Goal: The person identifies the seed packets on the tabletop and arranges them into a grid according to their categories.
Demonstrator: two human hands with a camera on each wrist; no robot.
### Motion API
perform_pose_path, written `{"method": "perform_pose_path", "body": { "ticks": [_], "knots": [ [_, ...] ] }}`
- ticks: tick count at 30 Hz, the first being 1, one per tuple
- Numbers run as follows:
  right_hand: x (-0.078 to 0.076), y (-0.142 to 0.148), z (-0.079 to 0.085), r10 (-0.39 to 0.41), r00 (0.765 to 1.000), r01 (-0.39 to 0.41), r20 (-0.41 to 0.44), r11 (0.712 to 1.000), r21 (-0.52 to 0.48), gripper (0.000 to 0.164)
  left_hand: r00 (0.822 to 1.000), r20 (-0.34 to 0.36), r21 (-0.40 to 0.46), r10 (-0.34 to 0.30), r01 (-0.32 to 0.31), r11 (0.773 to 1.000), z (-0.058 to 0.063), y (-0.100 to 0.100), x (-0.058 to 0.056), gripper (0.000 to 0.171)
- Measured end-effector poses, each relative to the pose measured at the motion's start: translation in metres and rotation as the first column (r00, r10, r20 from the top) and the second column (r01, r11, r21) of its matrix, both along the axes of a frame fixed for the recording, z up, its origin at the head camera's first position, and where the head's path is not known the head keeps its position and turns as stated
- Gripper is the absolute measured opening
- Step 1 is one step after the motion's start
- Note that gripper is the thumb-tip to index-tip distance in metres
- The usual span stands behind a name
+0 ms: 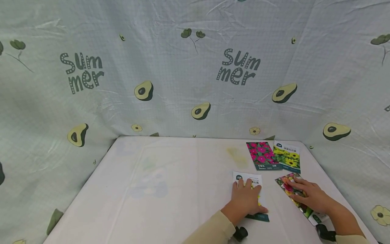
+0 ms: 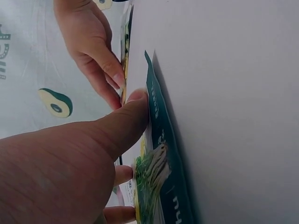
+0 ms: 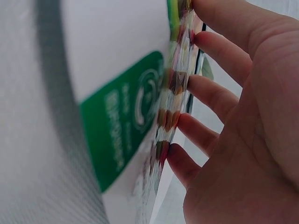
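Flower packets [image 1: 262,153], four in all, lie on the right half of my white counter [image 1: 137,210], between two and three o'clock from its middle. One, a yellow-flowered packet [image 1: 253,177] with a teal bottom strip, is under my left hand [image 1: 246,200], whose fingers are spread wide across it, thumb out toward four o'clock and touching the strip. My right hand [image 1: 315,196], at three o'clock from the left, lies with fingers stretched out on a mixed-flower packet [image 1: 284,186], which slants from ten to four o'clock and has one white end with a green label [image 3: 128,116]. Both hands press rather than grip.

The other two packets sit untouched near the far edge: one of pink flowers, at one o'clock from my left hand, and a second yellow-flowered one [image 1: 287,157], at eleven o'clock from my right. Those two overlap at a lower corner.

I wear two beige sleeves [image 1: 210,227], with one black device [image 1: 240,234] at each wrist. Beyond hangs one cloth [image 1: 170,64], bearing two "summer" prints and five large whole avocados.
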State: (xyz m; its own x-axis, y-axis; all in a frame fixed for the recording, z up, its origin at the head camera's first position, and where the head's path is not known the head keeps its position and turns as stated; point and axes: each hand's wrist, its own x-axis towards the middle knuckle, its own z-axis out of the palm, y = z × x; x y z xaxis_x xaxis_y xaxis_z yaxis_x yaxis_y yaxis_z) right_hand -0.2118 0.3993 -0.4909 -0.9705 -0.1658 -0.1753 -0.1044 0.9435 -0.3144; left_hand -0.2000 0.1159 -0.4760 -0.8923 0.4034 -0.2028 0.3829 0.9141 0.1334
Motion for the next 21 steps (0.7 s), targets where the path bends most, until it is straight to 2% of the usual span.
{"method": "perform_pose_path", "body": {
  "ticks": [21],
  "knots": [
    [0.000,0.001,-0.002,-0.015,1.000,0.015,0.022,1.000,-0.013,0.076,0.996,-0.078,-0.023,-0.049,0.047,0.999,-0.003,-0.014,-0.002,0.077]
  ]
}}
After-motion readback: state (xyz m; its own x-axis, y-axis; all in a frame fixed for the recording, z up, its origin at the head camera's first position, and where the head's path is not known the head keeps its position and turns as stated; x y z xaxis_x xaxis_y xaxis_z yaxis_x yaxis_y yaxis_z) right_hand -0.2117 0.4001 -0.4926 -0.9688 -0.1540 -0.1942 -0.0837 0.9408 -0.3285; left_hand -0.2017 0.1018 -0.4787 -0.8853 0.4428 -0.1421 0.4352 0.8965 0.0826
